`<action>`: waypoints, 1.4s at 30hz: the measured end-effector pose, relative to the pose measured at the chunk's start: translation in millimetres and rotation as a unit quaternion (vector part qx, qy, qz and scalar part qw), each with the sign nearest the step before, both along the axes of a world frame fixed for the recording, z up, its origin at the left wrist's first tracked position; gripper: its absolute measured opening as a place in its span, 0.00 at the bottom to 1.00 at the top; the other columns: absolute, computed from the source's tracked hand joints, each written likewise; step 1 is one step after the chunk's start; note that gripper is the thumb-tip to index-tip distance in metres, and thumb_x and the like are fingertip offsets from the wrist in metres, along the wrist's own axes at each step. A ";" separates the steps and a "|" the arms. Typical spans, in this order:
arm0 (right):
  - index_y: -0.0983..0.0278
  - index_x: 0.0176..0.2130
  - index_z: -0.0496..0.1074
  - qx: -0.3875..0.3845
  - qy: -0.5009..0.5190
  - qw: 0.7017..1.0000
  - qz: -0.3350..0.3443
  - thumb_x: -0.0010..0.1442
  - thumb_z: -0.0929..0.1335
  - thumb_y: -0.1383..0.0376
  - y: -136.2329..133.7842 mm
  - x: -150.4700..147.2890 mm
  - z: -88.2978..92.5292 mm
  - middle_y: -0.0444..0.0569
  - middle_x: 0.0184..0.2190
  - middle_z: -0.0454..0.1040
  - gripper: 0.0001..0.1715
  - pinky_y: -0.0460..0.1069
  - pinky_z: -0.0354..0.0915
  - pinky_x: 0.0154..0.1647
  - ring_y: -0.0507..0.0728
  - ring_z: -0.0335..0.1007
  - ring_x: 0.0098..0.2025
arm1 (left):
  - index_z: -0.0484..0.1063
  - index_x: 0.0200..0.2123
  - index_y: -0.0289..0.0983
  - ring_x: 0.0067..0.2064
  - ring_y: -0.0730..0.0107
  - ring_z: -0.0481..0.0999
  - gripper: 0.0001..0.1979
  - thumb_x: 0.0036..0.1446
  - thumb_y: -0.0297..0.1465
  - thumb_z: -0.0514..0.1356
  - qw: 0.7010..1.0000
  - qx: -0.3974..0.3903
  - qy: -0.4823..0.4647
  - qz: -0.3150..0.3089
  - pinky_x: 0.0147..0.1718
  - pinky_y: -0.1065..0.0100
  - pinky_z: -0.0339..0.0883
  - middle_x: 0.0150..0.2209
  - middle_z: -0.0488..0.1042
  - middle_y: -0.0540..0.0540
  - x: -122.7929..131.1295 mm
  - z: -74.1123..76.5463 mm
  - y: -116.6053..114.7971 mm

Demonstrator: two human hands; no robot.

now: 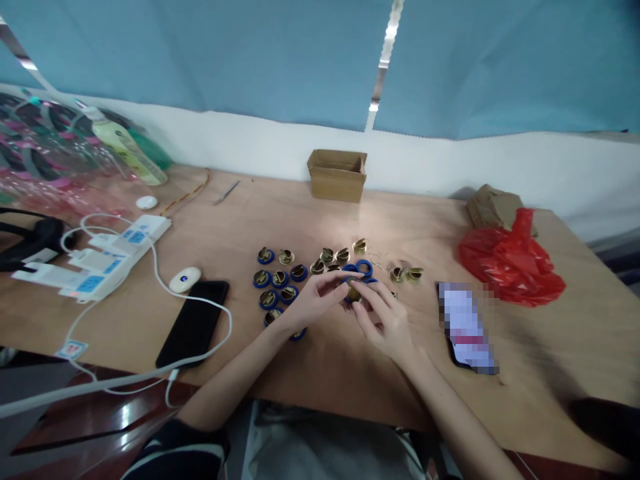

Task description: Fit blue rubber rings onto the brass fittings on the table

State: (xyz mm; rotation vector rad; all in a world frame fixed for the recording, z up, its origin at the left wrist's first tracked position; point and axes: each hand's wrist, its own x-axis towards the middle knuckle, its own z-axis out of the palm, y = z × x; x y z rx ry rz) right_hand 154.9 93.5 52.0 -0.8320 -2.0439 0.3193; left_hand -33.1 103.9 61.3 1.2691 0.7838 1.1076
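Observation:
Both hands meet over the middle of the wooden table. My left hand (320, 298) and my right hand (384, 317) hold a small round brass piece (353, 291) between their fingertips, with blue at its edge. Just beyond the fingers lie blue rings (365, 268). Left of my left hand sit several brass pieces with blue rings around them, such as one brass-and-blue piece (268, 299). Plain brass pieces (343, 255) lie behind the hands, and two more brass pieces (413, 275) rest to the right.
An open cardboard box (337, 177) stands at the back. On the right are a red plastic bag (510, 260) and a lit phone (466, 327). A black phone (194, 323), white cables and a power strip (117, 257) occupy the left, near bottles (127, 150).

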 end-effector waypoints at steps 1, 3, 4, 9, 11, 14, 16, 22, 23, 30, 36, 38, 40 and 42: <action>0.59 0.62 0.69 0.003 0.002 1.000 0.000 0.67 0.66 0.70 0.0 0.1 0.8 0.53 0.46 0.76 0.24 0.50 0.77 0.39 0.55 0.78 0.37 | 0.80 0.51 0.39 0.50 0.59 0.81 0.17 0.62 0.39 0.65 1.000 0.015 0.005 0.008 0.48 0.63 0.75 0.52 0.81 0.40 -0.7 -0.8 1.1; 0.59 0.62 0.69 0.008 0.009 1.000 -0.010 0.67 0.66 0.70 -0.3 0.1 2.0 0.53 0.44 0.77 0.24 0.50 0.76 0.36 0.54 0.76 0.33 | 0.78 0.52 0.40 0.53 0.58 0.80 0.18 0.60 0.37 0.67 0.999 0.036 0.018 0.031 0.50 0.63 0.74 0.54 0.80 0.40 -2.9 -3.6 3.9; 0.60 0.61 0.69 0.006 0.013 1.000 -0.018 0.68 0.66 0.69 -0.4 0.1 2.2 0.52 0.43 0.77 0.23 0.50 0.76 0.35 0.54 0.75 0.32 | 0.77 0.54 0.40 0.53 0.59 0.80 0.20 0.58 0.36 0.68 0.997 0.044 0.031 0.048 0.49 0.63 0.74 0.54 0.79 0.39 -4.8 -5.3 5.7; 0.62 0.54 0.73 -0.021 0.012 0.999 -0.038 0.69 0.65 0.69 0.1 -0.9 -1.1 0.51 0.40 0.77 0.15 0.47 0.73 0.28 0.52 0.71 0.27 | 0.72 0.58 0.40 0.43 0.64 0.80 0.30 0.53 0.37 0.72 0.944 0.130 0.203 0.224 0.41 0.66 0.73 0.50 0.80 0.41 -26.3 -11.7 19.2; 0.62 0.53 0.73 -0.026 0.007 0.999 -0.037 0.69 0.65 0.69 0.8 -1.4 -2.7 0.51 0.40 0.76 0.13 0.47 0.72 0.27 0.51 0.71 0.27 | 0.74 0.53 0.40 0.41 0.64 0.80 0.23 0.55 0.37 0.71 0.894 0.162 0.299 0.292 0.43 0.64 0.73 0.49 0.80 0.42 -39.9 -12.6 25.7; 0.63 0.51 0.73 -0.030 0.005 0.999 -0.044 0.70 0.65 0.68 2.6 -1.6 -3.4 0.50 0.38 0.76 0.11 0.46 0.71 0.26 0.51 0.70 0.27 | 0.77 0.49 0.39 0.39 0.63 0.79 0.15 0.59 0.35 0.68 0.833 0.167 0.401 0.344 0.44 0.63 0.72 0.45 0.81 0.42 -60.7 -14.0 34.6; 0.63 0.49 0.73 -0.032 0.001 0.998 -0.059 0.71 0.64 0.67 4.5 -1.0 -3.0 0.49 0.36 0.76 0.10 0.46 0.70 0.26 0.51 0.70 0.26 | 0.76 0.50 0.39 0.41 0.60 0.79 0.14 0.60 0.33 0.66 0.805 0.151 0.445 0.362 0.46 0.61 0.71 0.46 0.80 0.41 -73.0 -15.8 39.2; 0.62 0.45 0.74 -0.065 -0.022 0.990 -0.124 0.71 0.63 0.65 15.5 5.9 -2.4 0.51 0.38 0.77 0.10 0.49 0.70 0.32 0.53 0.71 0.29 | 0.76 0.51 0.39 0.40 0.57 0.80 0.15 0.60 0.30 0.62 0.765 0.109 0.500 0.391 0.45 0.58 0.71 0.49 0.81 0.41 -99.3 -26.6 48.3; 0.62 0.44 0.74 -0.069 -0.032 0.988 -0.135 0.71 0.63 0.65 17.7 7.7 -2.6 0.51 0.38 0.77 0.10 0.50 0.70 0.34 0.54 0.72 0.30 | 0.76 0.51 0.39 0.40 0.57 0.80 0.15 0.60 0.30 0.62 0.762 0.108 0.503 0.393 0.45 0.58 0.71 0.50 0.80 0.41 -102.2 -29.3 49.7; 0.63 0.42 0.74 -0.072 -0.086 0.980 -0.162 0.70 0.63 0.66 27.5 15.3 -9.5 0.53 0.38 0.77 0.10 0.53 0.68 0.39 0.59 0.74 0.37 | 0.77 0.49 0.40 0.45 0.54 0.80 0.14 0.60 0.28 0.60 0.759 0.102 0.511 0.390 0.49 0.56 0.71 0.53 0.78 0.40 -115.6 -44.9 58.1; 0.63 0.41 0.73 -0.051 -0.122 0.981 -0.145 0.70 0.63 0.66 27.0 9.7 -16.9 0.54 0.39 0.76 0.10 0.57 0.67 0.47 0.63 0.72 0.44 | 0.78 0.48 0.38 0.52 0.48 0.79 0.15 0.60 0.25 0.58 0.755 0.105 0.564 0.318 0.52 0.52 0.67 0.54 0.78 0.37 -120.2 -50.2 62.7; 0.63 0.41 0.73 -0.053 -0.126 0.982 -0.133 0.70 0.63 0.66 26.7 8.9 -17.6 0.54 0.40 0.76 0.10 0.57 0.67 0.48 0.63 0.71 0.45 | 0.79 0.47 0.39 0.54 0.46 0.78 0.15 0.60 0.24 0.57 0.748 0.098 0.586 0.297 0.55 0.48 0.63 0.54 0.78 0.37 -121.8 -52.8 63.5; 0.63 0.41 0.73 -0.053 -0.124 0.983 -0.127 0.70 0.63 0.66 26.5 8.8 -17.9 0.54 0.40 0.76 0.10 0.57 0.67 0.47 0.63 0.71 0.45 | 0.78 0.48 0.40 0.57 0.44 0.76 0.17 0.60 0.24 0.56 0.743 0.096 0.600 0.281 0.57 0.43 0.59 0.56 0.78 0.37 -124.2 -55.2 63.1; 0.62 0.41 0.73 -0.051 -0.123 0.983 -0.127 0.71 0.63 0.66 26.3 8.9 -18.1 0.54 0.40 0.76 0.10 0.57 0.66 0.47 0.62 0.71 0.45 | 0.77 0.51 0.42 0.61 0.45 0.73 0.19 0.60 0.23 0.55 0.740 0.100 0.609 0.267 0.59 0.42 0.56 0.59 0.76 0.36 -127.1 -56.6 61.5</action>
